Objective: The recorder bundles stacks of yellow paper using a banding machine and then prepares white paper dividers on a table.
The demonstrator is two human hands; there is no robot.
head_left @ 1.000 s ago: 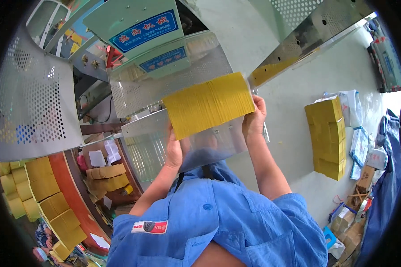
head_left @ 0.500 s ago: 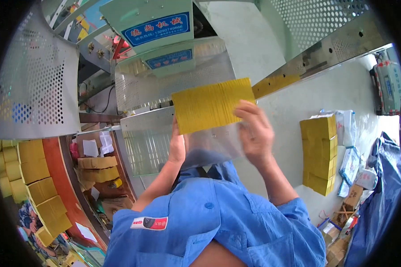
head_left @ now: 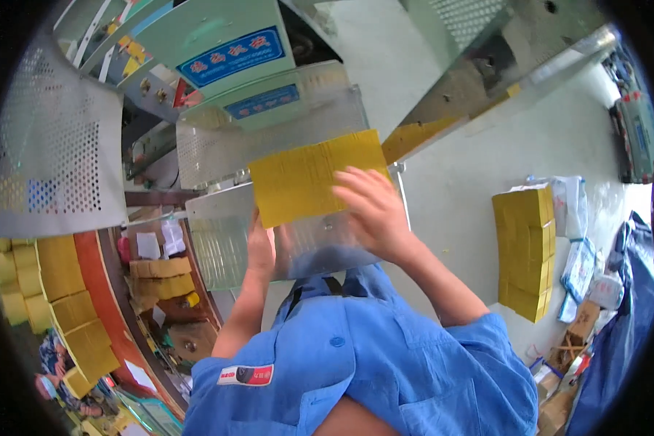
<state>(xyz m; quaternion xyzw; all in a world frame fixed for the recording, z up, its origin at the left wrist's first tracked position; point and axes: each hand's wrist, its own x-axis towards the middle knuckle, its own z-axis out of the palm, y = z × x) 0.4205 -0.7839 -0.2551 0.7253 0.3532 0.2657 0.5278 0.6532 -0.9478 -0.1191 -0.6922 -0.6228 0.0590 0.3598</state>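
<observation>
Yellow paper stack [head_left: 312, 178] on the metal tray [head_left: 218, 247] of the green machine [head_left: 225, 65], both hands on it.

Left hand [head_left: 260, 247] grips the stack's lower left corner from below, fingers mostly hidden, so closure can't be judged. Right hand [head_left: 370, 207] lies flat on top with fingers spread, pressing the sheets, likely to keep them square against the tray. A tall pile of yellow bundles [head_left: 523, 251] sits well apart on the grey floor [head_left: 458, 182] to the right; shelves [head_left: 65, 305] at left hold more yellow bundles.

free: pale floor [head_left: 458, 189] at 3 o'clock of yellow stack [head_left: 314, 176] | blocked: perforated metal guard [head_left: 269, 138] at 11, machine housing [head_left: 225, 51] at 12, slanted steel rail [head_left: 501, 80] at 2
</observation>
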